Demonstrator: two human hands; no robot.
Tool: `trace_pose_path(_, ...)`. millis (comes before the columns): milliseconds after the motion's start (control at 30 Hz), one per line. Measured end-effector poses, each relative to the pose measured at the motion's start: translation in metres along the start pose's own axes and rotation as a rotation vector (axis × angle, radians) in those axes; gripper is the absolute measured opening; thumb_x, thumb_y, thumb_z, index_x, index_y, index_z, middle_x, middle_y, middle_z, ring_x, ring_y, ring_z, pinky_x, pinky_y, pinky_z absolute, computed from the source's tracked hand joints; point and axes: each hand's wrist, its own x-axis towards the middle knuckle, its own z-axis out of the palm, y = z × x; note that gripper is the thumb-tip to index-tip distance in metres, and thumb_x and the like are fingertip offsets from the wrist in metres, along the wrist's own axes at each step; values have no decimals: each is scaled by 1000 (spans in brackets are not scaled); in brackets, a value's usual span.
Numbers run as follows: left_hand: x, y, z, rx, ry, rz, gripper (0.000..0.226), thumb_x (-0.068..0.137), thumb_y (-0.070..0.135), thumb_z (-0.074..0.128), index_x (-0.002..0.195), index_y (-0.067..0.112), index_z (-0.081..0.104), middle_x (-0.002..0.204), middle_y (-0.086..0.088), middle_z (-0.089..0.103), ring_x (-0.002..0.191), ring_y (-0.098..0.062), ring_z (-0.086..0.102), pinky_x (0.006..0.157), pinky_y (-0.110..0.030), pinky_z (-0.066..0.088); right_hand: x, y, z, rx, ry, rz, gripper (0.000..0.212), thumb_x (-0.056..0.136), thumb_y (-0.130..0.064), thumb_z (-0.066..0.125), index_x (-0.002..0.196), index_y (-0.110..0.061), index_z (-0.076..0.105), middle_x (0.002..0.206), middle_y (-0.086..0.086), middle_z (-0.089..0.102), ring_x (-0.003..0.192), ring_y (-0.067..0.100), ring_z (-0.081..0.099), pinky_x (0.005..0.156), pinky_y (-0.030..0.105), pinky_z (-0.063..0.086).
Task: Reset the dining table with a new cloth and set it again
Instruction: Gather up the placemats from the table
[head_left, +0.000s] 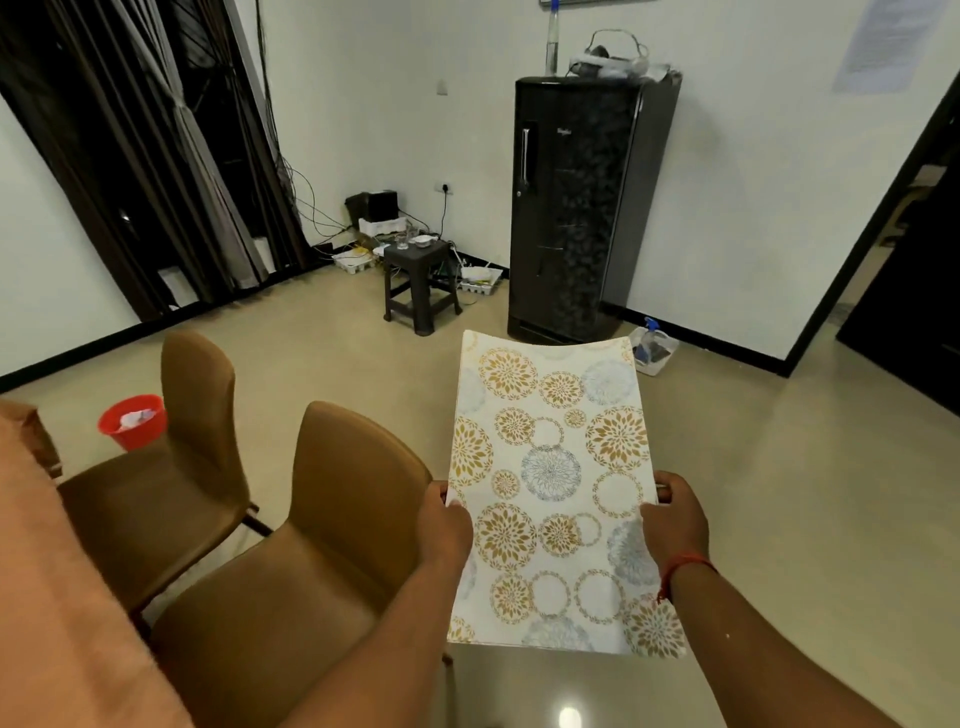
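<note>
Both hands hold folded cloth (550, 493) flat between them: left hand (445, 525) pinches left edge, right hand (675, 519) pinches right edge. Cloth looks light, half-stiff, likely vinyl, slick; far end bows slightly. Best hold: opposite long edges. Chairs (332, 519) left of hands.

White walls (374, 104) with a black skirting meet a glossy beige floor (779, 519) that catches a bright spot of overhead light near the bottom edge. Against the far wall stands a dark refrigerator (582, 208) with clutter on top, beside it a small dark stool (420, 283) bearing what may be glasses and a dish, with tangled cables and trays behind it; dark curtains (156, 156) hang at the left and a dark doorway (914, 260) opens at the right. Nearer, two brown chairs (291, 545) stand on the left, with a red bucket (134, 421) on the floor behind them.
</note>
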Motion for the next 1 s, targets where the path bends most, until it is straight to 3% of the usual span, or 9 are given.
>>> trace_pose_path(67, 43, 11, 25, 17, 1, 5, 20, 98, 1, 41, 109, 11, 53, 98, 0, 60, 82, -19, 55, 69, -29, 44, 43, -7, 14, 3, -10, -1, 37, 88, 8, 50, 112, -19, 60, 100, 3, 65, 92, 26, 61, 74, 30, 46)
trace_pose_path(167, 111, 35, 64, -5, -34, -26, 23, 94, -1, 39, 99, 14, 56, 92, -6, 62, 70, -19, 52, 57, -28, 38, 112, -26, 31, 19, -18, 4, 37, 88, 8, 51, 110, -21, 61, 98, 0, 67, 88, 23, 62, 65, 27, 46)
trace_pose_path(267, 179, 82, 104, -46, -49, -30, 21, 92, -3, 41, 91, 14, 54, 87, -6, 60, 67, -17, 50, 55, -27, 37, 193, -63, 44, 9, -2, -31, 37, 87, 6, 52, 106, -24, 62, 98, 0, 68, 87, 23, 63, 69, 30, 48)
trace_pose_path(567, 372, 173, 206, -57, -4, 24, 18, 97, -2, 42, 100, 11, 55, 88, 4, 59, 74, -8, 54, 55, -19, 37, 423, -125, 119, 10, -29, -37, 35, 88, 3, 53, 107, -25, 62, 98, -1, 68, 88, 21, 63, 71, 31, 48)
trace_pose_path(800, 515, 200, 215, -154, 217, -119, 23, 95, -4, 42, 95, 15, 54, 91, -3, 62, 74, -14, 56, 57, -23, 40, 583, -186, 259, -54, -325, -81, 35, 87, 3, 55, 108, -25, 63, 99, -3, 68, 91, 21, 63, 77, 34, 51)
trace_pose_path(900, 573, 214, 186, -200, 344, -158, 22, 95, -3, 41, 101, 14, 55, 96, -5, 63, 79, -16, 58, 61, -24, 44, 629, -230, 343, -93, -467, -130, 30, 86, 0, 58, 103, -25, 63, 97, -3, 69, 90, 20, 64, 71, 33, 51)
trace_pose_path(1000, 634, 215, 142, -208, 487, -190, 25, 95, -3, 40, 104, 16, 55, 90, 4, 59, 75, -9, 55, 56, -19, 41, 652, -265, 444, -108, -613, -160, 33, 85, 0, 60, 106, -26, 63, 98, -4, 69, 92, 20, 65, 78, 37, 54)
